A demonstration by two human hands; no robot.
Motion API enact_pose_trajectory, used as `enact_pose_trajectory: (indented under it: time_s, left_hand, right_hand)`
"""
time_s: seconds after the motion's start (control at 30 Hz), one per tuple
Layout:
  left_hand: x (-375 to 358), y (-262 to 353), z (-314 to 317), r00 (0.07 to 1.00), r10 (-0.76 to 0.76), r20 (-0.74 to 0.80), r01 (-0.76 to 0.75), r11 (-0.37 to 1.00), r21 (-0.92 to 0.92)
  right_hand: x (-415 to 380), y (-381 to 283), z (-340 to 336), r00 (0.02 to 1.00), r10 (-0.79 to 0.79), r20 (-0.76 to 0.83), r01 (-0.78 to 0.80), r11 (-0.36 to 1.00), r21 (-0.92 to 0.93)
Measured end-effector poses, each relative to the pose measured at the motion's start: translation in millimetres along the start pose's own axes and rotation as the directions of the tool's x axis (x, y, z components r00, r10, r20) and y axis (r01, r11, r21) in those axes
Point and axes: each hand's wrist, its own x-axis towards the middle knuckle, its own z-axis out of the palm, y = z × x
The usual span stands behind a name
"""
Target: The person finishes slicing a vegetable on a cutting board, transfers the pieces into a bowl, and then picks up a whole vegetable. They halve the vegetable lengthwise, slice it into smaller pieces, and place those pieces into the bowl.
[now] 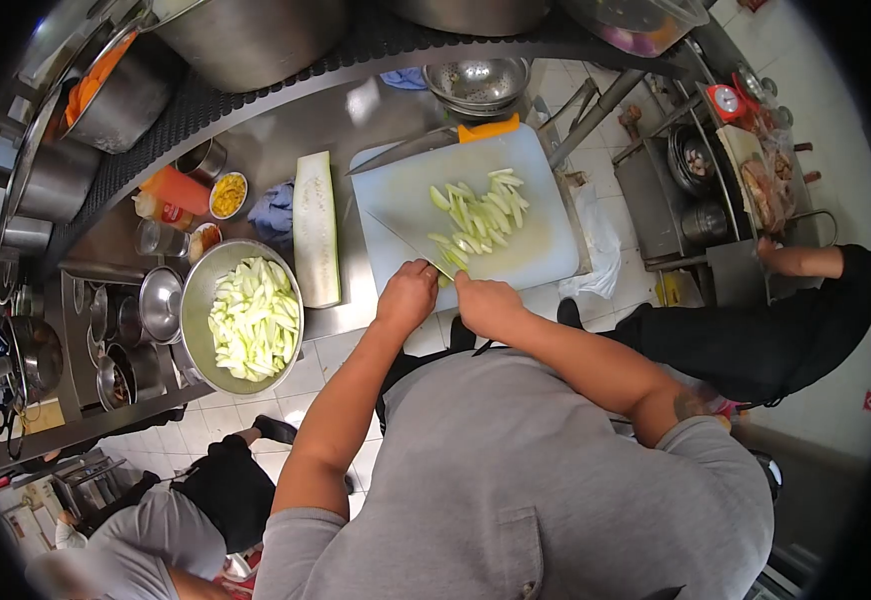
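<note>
At the near edge of a white cutting board [391,215], my right hand [488,305] is closed round the handle of a knife [404,238], whose blade points up and to the left. My left hand [411,295] is beside it with its fingers bent together on a small green piece, mostly hidden under them. Pale green cut strips [481,215] lie in a loose pile on the board. Left of the board is a long halved pale gourd [316,230]. A metal bowl [193,310] further left holds many more cut strips [254,318].
A second knife [401,150] lies along the board's far edge, near an orange object [489,130] and metal colanders [476,85]. A blue cloth [273,212], small bowls and bottles stand left. Large pots line the shelf above. One person is at right, another at lower left.
</note>
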Motion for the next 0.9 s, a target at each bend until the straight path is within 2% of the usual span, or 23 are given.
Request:
enact_pose_trajectory:
  time_s: [0.07, 0.2, 0.27, 0.4, 0.47, 0.5, 0.57, 0.6, 0.67, 0.77, 0.9]
  left_hand:
    - [0.1, -2.0, 1.7, 1.000, 0.015, -0.016, -0.016, 1.000, -0.007]
    - [1.1, -3.3, -0.4, 1.000, 0.010, -0.021, -0.009, 0.999, 0.045]
    - [-5.7, -4.6, 3.8, 0.991, 0.051, -0.124, -0.055, 0.998, -0.023]
    - [-11.7, -10.2, 9.2, 0.997, 0.041, -0.068, -0.042, 0.999, -0.010]
    - [-9.2, -10.5, 9.4, 0.996, 0.047, -0.082, -0.045, 0.999, 0.021]
    - [-8.6, -11.0, 9.8, 0.995, 0.045, -0.087, -0.043, 0.999, 0.019]
    - [-10.8, -12.3, 11.9, 0.983, 0.100, -0.152, -0.098, 0.995, 0.016]
    - [-11.0, -12.0, 9.8, 0.984, 0.094, -0.152, -0.092, 0.996, 0.017]
    - [-11.0, -8.5, 4.6, 0.999, 0.036, -0.023, -0.035, 0.998, 0.047]
    - [-11.3, -12.1, 9.4, 0.992, 0.075, -0.104, -0.074, 0.997, 0.008]
    - [-16.9, -9.9, 6.7, 0.997, 0.072, -0.037, -0.070, 0.997, 0.036]
  right_hand:
    - [17.0, 7.1, 13.9, 0.991, -0.071, -0.110, 0.073, 0.997, 0.020]
    - [7.2, -4.4, -9.9, 0.998, -0.032, -0.047, 0.031, 0.999, -0.019]
    - [5.6, 1.4, 9.8, 0.998, -0.017, -0.059, 0.018, 1.000, 0.013]
    - [8.1, -11.8, -4.2, 0.995, -0.047, -0.091, 0.046, 0.999, -0.006]
    - [-5.3, -14.4, -15.1, 1.000, 0.002, 0.006, -0.002, 1.000, 0.002]
    - [0.3, -10.4, -9.1, 1.000, 0.000, 0.007, 0.000, 1.000, -0.003]
    - [15.4, -0.5, 11.4, 0.993, -0.077, -0.088, 0.079, 0.997, 0.022]
    - [15.5, -3.4, 5.3, 0.993, -0.082, -0.084, 0.084, 0.996, 0.022]
    - [5.9, -13.0, -11.9, 0.998, -0.035, -0.043, 0.035, 0.999, -0.002]
    - [2.3, -7.2, 6.7, 1.000, -0.004, -0.018, 0.005, 0.999, 0.034]
    - [5.5, -12.6, 3.5, 0.996, -0.044, -0.075, 0.045, 0.999, 0.019]
